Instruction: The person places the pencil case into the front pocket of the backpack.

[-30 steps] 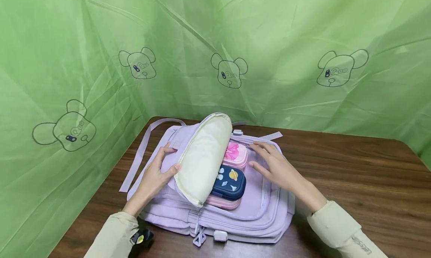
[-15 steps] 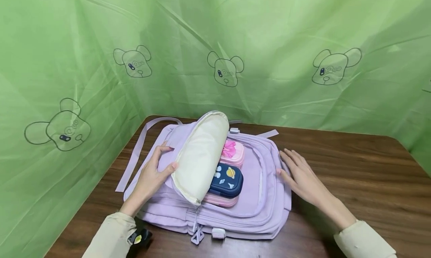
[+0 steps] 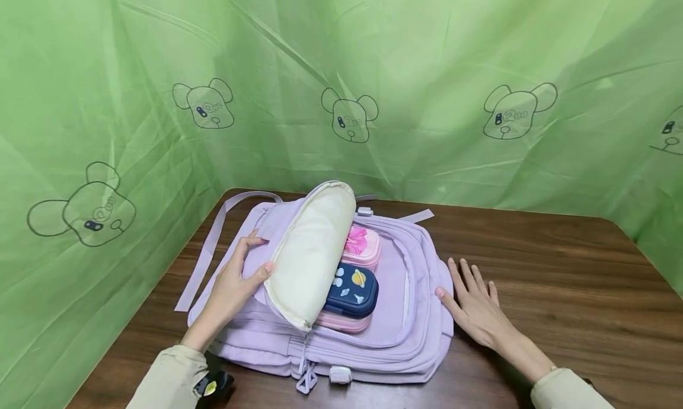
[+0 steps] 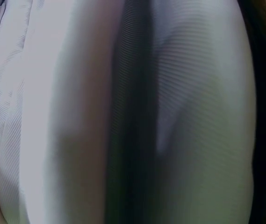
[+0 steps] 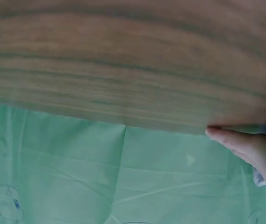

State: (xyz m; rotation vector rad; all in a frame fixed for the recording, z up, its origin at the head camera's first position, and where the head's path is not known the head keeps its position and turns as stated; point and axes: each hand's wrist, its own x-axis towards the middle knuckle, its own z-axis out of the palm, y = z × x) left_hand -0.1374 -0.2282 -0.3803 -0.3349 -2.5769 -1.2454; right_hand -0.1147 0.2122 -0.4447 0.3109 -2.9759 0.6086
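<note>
A lavender backpack (image 3: pixel 421 314) lies on the table in the head view. Its front pocket flap (image 3: pixel 309 255) is folded back to the left, cream lining outward. My left hand (image 3: pixel 229 287) holds the flap, thumb at its edge and bent fingers on the lavender side. In the pocket opening sit a navy pencil case (image 3: pixel 352 290) with planet figures, a pink case (image 3: pixel 363 246) behind it and another pink case (image 3: pixel 344 322) beneath; the flap partly hides them. Fingers spread, my right hand (image 3: pixel 477 311) rests beside the backpack's right side, thumb at the fabric.
The dark wooden table (image 3: pixel 560 278) stretches to the right. A green curtain (image 3: pixel 427 41) with bear-face drawings encloses the back and left. A loose strap (image 3: pixel 208 255) lies left of the backpack; a zipper pull (image 3: pixel 306 378) hangs at its front.
My right hand has moved from above the pocket, rightward and toward me, to the backpack's right side. My left hand keeps its place on the flap.
</note>
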